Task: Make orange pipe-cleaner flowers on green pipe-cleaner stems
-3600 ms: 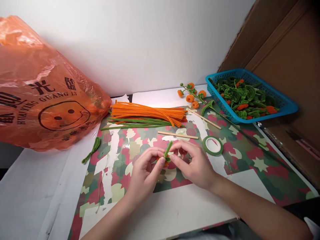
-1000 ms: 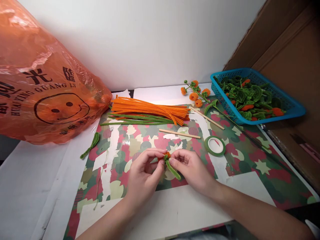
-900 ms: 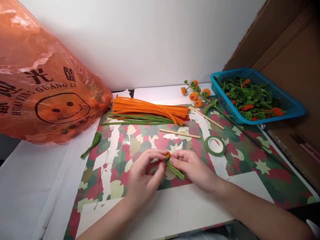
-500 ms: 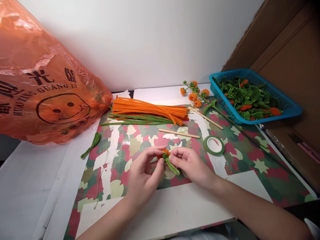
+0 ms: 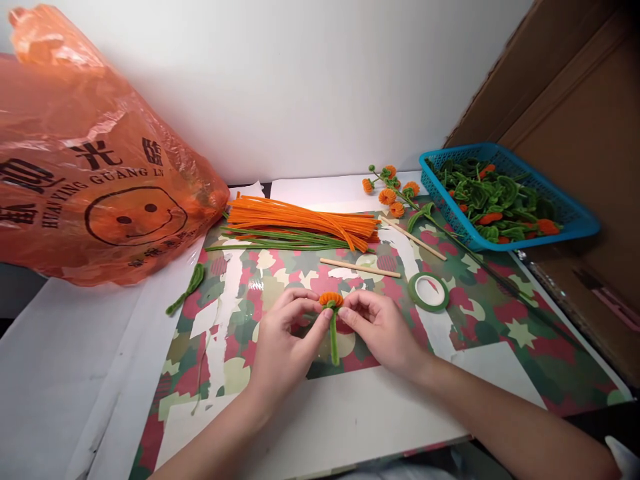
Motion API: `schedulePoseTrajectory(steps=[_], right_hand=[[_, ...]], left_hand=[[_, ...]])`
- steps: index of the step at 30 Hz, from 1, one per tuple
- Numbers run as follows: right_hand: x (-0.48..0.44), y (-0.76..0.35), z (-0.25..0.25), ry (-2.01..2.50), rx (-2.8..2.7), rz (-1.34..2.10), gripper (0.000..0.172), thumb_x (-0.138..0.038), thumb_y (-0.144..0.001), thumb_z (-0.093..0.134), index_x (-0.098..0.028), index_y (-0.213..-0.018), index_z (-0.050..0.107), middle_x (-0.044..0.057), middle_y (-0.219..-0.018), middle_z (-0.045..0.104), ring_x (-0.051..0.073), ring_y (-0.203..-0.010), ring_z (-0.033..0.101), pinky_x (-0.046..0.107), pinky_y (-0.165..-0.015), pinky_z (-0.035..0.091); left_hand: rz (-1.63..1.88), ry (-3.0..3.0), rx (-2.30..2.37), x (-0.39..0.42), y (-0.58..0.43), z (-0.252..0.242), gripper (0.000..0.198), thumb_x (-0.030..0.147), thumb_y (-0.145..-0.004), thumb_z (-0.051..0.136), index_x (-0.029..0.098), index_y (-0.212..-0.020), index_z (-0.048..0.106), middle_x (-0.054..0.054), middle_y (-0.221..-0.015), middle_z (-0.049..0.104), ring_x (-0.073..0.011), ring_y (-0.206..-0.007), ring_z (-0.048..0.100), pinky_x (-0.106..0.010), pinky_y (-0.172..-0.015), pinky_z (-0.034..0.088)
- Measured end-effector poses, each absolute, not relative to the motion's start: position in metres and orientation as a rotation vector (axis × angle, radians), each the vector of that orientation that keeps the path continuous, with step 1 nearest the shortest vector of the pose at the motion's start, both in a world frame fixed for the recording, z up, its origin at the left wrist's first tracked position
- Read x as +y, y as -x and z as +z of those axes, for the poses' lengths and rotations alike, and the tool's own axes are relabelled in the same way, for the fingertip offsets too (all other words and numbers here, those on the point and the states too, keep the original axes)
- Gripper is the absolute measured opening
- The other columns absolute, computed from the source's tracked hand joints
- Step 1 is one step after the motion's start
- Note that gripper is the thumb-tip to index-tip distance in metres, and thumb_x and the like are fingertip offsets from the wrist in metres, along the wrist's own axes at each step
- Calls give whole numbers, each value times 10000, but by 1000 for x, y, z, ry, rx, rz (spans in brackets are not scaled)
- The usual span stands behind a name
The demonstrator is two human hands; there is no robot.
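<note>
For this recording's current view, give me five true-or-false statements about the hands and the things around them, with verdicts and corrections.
1. The left hand holds a small orange flower. True.
2. The flower's green stem points up toward the wall. False: the green stem points toward the bottom of the picture.
3. The roll of green tape lies apart from the right hand. True.
4. The blue basket holds only orange pieces. False: the blue basket holds mostly green pieces, with some orange ones.
5. Two wooden sticks lie beyond the hands. True.
</note>
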State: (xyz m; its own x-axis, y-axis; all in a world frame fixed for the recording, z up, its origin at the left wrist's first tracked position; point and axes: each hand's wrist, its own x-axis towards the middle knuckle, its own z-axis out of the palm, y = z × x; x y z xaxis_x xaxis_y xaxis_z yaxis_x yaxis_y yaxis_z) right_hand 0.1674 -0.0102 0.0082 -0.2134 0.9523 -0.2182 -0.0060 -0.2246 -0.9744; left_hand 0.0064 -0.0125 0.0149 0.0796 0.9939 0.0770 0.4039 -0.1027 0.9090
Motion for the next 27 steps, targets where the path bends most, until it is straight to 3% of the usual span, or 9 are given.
schedulePoseTrajectory(steps=[7,12,18,21,24,27], right_hand=[[-12,-169,9,1320,-1383,1405,172,-261,-855,534,-186,-700,536,-26,-645,516,112,-612,449,242,-580,371],[-14,-169,9,1391,-1419,1341,168,-263,-852,529,-187,-703,535,-25,-633,507,112,-587,440,244,-557,363],[-17,-165,9,1408,-1325,1421,191,-282,-863,502,-191,-694,511,-25,-616,496,112,-571,438,247,-557,376],[-16,-166,11,1431,-1319,1427,192,-300,-855,523,-190,-698,526,-25,-613,500,111,-561,436,246,-537,377],[-12,-171,15,1416,-1424,1343,174,-281,-835,561,-182,-692,557,-16,-612,523,110,-555,455,237,-506,370],[-6,-178,21,1311,-1567,1188,86,-241,-842,560,-186,-819,621,19,-760,613,127,-645,520,241,-552,414]], left_hand=[[1001,-1806,1309,-13,-4,12,118,192,-862,562,188,-751,603,-94,-1051,626,-209,-996,622,-262,-690,552],[1041,-2069,1254,-16,-7,10,147,103,-861,518,205,-755,521,-59,-917,687,-178,-903,670,-232,-649,541],[1098,-2232,1243,-18,-9,9,164,81,-849,497,213,-756,523,-78,-930,714,-193,-913,686,-251,-665,555],[1088,-2066,1265,-18,-10,10,155,123,-850,520,208,-721,519,-72,-874,705,-195,-880,685,-246,-639,556],[997,-1679,1241,-15,-10,13,153,209,-849,560,195,-702,516,-55,-825,680,-160,-723,661,-229,-558,533],[851,-1359,1170,-12,-10,17,188,294,-844,576,185,-705,511,-25,-712,633,-135,-607,604,-228,-513,493]])
